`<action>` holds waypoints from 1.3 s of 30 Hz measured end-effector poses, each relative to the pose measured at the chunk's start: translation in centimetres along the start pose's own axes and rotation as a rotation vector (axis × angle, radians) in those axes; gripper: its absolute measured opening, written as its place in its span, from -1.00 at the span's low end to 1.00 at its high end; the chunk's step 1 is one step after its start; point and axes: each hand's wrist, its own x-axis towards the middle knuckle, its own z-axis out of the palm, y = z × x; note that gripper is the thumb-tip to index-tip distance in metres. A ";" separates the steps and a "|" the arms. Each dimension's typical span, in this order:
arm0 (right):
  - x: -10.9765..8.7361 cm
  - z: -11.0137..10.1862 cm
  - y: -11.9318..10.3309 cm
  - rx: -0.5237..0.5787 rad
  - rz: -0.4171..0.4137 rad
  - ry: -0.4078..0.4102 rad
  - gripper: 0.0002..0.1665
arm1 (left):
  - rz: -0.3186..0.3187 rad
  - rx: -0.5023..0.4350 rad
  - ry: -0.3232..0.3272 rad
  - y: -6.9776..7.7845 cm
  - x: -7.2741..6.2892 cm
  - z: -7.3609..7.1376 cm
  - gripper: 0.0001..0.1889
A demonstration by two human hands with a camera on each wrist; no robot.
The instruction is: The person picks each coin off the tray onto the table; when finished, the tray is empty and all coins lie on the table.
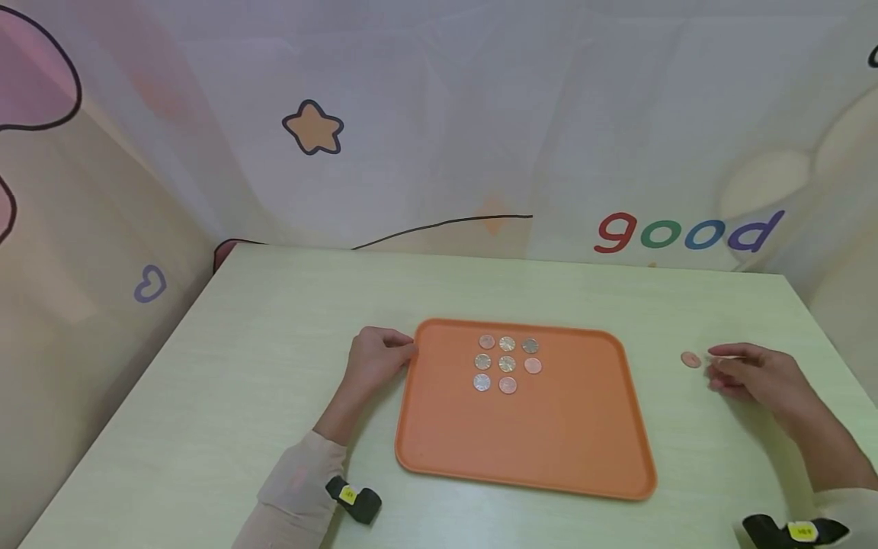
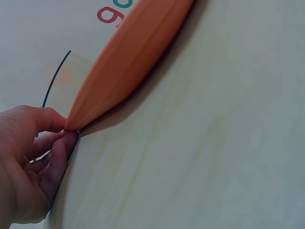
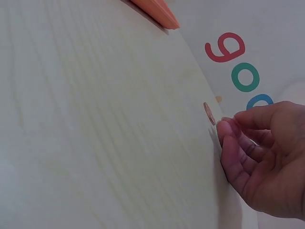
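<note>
My left hand (image 1: 377, 358) pinches the left rim of an orange tray (image 1: 569, 442) near its far corner; the left wrist view shows the thumb and fingertips at the tray's edge. Several coins (image 1: 507, 364), some silvery and some coppery, lie in short rows on the tray's far half. To the right of the tray, a single copper-coloured coin (image 1: 690, 359) is on the table. Close beside that coin is my right hand (image 1: 761, 381), its fingers loosely bent. A small gap separates its fingertips from the coin (image 3: 209, 113) in the right wrist view, and nothing shows clearly between them.
The pale wooden table (image 1: 274, 328) carries the tray near its middle. Behind it hangs a printed cloth (image 1: 439, 114) with a star and the word "good". Each wrist wears a black camera strap (image 1: 353, 499).
</note>
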 end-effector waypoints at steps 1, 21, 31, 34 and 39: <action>-0.2 0.2 -0.1 0.016 -0.014 0.001 -0.72 | 0.000 0.000 0.000 0.0 0.0 0.0 -0.85; -2.4 7.2 -4.5 -0.042 -0.277 -0.085 -0.79 | -0.001 -0.014 0.006 -0.3 0.2 0.1 -0.85; -2.0 11.6 -7.0 -0.126 -0.399 -0.115 -0.70 | 0.011 0.002 0.015 -0.3 0.3 0.2 -0.86; -1.7 12.5 -7.6 -0.139 -0.400 -0.129 -0.71 | 0.004 0.002 0.013 -0.3 0.2 0.1 -0.86; -1.0 14.2 -8.3 -0.203 -0.370 -0.123 -0.73 | 0.002 0.004 0.010 -0.3 0.2 0.2 -0.85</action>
